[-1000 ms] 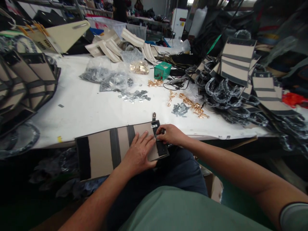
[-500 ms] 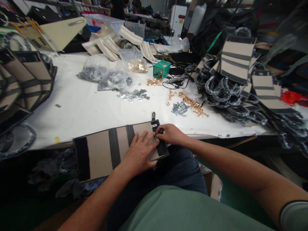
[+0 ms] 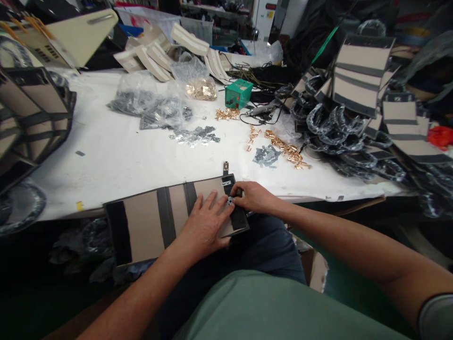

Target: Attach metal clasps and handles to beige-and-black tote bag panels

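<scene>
A beige bag panel [image 3: 143, 226] with dark bands lies across the table's front edge and over my lap. My left hand [image 3: 205, 219] is spread flat on its right part, fingers apart, pressing it down. At the panel's dark right end, my right hand [image 3: 251, 196] pinches a small dark piece [image 3: 239, 192], its kind partly hidden by the fingers. A small round metal fitting [image 3: 230, 200] shows by those fingertips. Just above, a slotted metal plate [image 3: 226, 182] sits on the dark strip. A short tab with a metal clasp [image 3: 225, 167] sticks out from the panel's far edge.
On the white table [image 3: 106, 165] lie loose grey metal plates [image 3: 267, 156], gold-coloured fittings [image 3: 286, 148] and bagged parts [image 3: 163, 113]. A green control box [image 3: 239, 93] with a wired hand tool [image 3: 262, 109] stands behind. Stacked panels [image 3: 364, 75] with plastic-wrapped handles rise on the right, more panels [image 3: 31, 104] left.
The view has shifted slightly. The right fingers have moved a little, and the round metal fitting beside them now shows more. My left hand stays spread on the panel.
</scene>
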`<state>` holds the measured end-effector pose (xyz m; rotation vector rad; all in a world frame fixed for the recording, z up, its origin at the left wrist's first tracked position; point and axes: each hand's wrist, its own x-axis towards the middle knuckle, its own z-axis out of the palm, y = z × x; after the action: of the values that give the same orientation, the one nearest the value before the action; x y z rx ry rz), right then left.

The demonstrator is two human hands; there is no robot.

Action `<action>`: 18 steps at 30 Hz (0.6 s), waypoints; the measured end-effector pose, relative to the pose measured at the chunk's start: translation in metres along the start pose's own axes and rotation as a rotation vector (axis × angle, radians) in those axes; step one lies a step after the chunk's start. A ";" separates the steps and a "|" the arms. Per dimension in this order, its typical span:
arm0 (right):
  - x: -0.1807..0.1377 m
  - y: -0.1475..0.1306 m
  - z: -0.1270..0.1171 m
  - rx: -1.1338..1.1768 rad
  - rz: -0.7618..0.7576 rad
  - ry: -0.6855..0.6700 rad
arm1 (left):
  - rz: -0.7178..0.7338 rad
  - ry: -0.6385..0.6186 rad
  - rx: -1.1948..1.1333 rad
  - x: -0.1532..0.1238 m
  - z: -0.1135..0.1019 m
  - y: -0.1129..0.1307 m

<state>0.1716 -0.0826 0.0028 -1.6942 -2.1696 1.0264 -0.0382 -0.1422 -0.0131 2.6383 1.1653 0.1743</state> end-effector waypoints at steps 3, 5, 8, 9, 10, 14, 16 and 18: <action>0.001 0.002 0.001 -0.011 0.012 0.012 | 0.011 -0.003 0.004 0.000 0.000 0.000; 0.002 0.003 -0.001 -0.016 0.010 0.025 | 0.013 -0.014 0.019 0.001 -0.001 0.000; 0.001 0.001 -0.011 0.060 0.000 0.023 | -0.007 -0.043 0.051 0.003 -0.003 0.002; 0.000 -0.001 -0.017 0.134 0.004 0.033 | -0.012 -0.052 0.061 0.004 -0.004 0.003; -0.002 -0.003 -0.023 0.236 0.008 0.060 | -0.014 -0.061 0.069 0.004 -0.005 0.004; -0.004 -0.018 -0.039 0.748 -0.055 0.348 | -0.027 -0.090 0.090 0.007 -0.008 0.011; 0.001 -0.022 -0.034 0.956 -0.114 0.496 | -0.037 -0.102 0.096 0.007 -0.008 0.013; 0.009 -0.022 -0.023 1.124 -0.159 0.576 | -0.043 -0.110 0.102 0.008 -0.009 0.015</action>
<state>0.1644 -0.0680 0.0312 -1.0338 -0.9790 1.1635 -0.0239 -0.1448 -0.0004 2.6688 1.2234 -0.0392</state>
